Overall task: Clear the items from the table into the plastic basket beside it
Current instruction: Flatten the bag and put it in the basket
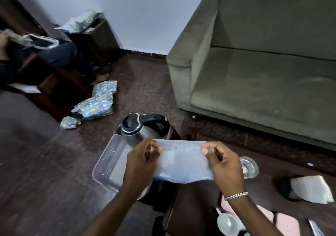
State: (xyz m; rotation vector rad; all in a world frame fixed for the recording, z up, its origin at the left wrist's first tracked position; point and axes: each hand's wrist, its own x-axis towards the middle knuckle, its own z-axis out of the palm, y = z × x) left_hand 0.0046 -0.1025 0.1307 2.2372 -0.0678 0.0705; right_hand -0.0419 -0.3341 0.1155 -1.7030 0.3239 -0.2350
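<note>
Both my hands hold a translucent plastic lid [181, 161] stretched flat between them, my left hand [140, 164] pinching its left edge and my right hand [223, 164] its right edge. The lid hovers over the clear plastic basket [101, 163] on the floor. A steel kettle [138, 128] with a black lid and handle stands in the basket's far end. On the dark table [192, 208] at the lower right are a clear glass [249, 166], a white cup [227, 221] and a white paper piece [309, 188].
A green sofa [254, 72] fills the right side behind the table. Blue patterned packages [98, 101] lie on the dark floor to the left. A seated person's legs [60, 57] and a wooden chair are at the far left.
</note>
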